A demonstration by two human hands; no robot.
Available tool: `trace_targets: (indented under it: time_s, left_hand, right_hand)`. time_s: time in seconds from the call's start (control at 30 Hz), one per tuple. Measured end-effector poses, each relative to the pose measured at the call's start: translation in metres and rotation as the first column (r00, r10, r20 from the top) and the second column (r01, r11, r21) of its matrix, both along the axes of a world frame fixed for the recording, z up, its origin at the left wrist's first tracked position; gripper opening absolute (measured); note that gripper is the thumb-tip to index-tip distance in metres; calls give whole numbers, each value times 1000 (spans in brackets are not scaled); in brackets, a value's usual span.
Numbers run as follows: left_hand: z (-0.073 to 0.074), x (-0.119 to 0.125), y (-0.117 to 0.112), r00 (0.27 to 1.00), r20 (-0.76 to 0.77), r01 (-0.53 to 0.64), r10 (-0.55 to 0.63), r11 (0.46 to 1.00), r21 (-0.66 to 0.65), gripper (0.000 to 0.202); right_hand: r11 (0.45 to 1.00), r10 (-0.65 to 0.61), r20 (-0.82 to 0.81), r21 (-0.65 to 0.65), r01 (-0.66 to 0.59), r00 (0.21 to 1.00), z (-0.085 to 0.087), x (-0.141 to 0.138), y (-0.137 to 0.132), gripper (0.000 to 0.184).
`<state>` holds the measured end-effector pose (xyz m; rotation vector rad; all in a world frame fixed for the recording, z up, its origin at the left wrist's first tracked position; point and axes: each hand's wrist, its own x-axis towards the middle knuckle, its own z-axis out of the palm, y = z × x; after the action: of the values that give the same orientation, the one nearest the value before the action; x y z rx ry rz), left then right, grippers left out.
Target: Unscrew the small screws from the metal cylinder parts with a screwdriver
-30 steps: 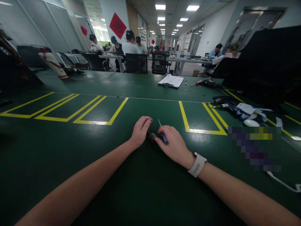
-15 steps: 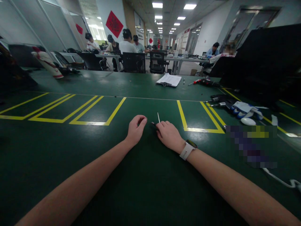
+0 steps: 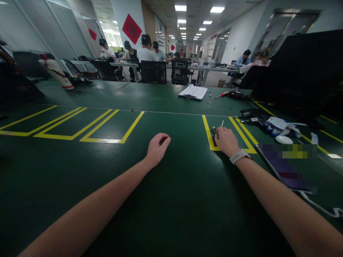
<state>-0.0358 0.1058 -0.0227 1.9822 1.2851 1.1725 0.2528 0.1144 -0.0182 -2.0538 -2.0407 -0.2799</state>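
My left hand [image 3: 159, 147] rests over the green table [image 3: 166, 200], its fingers curled round and the thumb tip meeting the forefinger. A hollow shows inside the curl, and no object is seen there. Further right, my right hand [image 3: 226, 140], with a pale watch strap at the wrist, is closed within a yellow-taped box [image 3: 207, 134]. From its fingers a thin pale stick [image 3: 222, 123] points upward. A small dark pen-like piece [image 3: 214, 128] also pokes out at the left of these fingers; the rest of both is hidden by the hand.
A tablet-like device [image 3: 284, 171], partly blurred out, lies right of my right forearm with a white cable. Beyond it are a white oval object [image 3: 283, 139], gloves [image 3: 281, 125] and dark tools [image 3: 252, 116]. A clipboard with papers [image 3: 193, 92] lies farther back. Several people sit at distant desks.
My right hand has moved right, away from the left hand and into the yellow-taped box, carrying the pale stick and dark piece. My left hand has barely shifted.
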Motion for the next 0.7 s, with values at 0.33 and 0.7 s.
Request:
trace_targets:
  time_s: [0.33, 0.7]
  left_hand:
    - [0, 0, 1, 1000, 14, 21, -21, 999, -28, 19]
    - [-7, -2, 9, 998, 55, 4, 1, 996, -85, 21]
  right_hand:
    - [998, -62, 10, 12, 62, 998, 17, 24, 8, 34]
    - [977, -86, 304, -159, 139, 949, 30, 117, 54, 31]
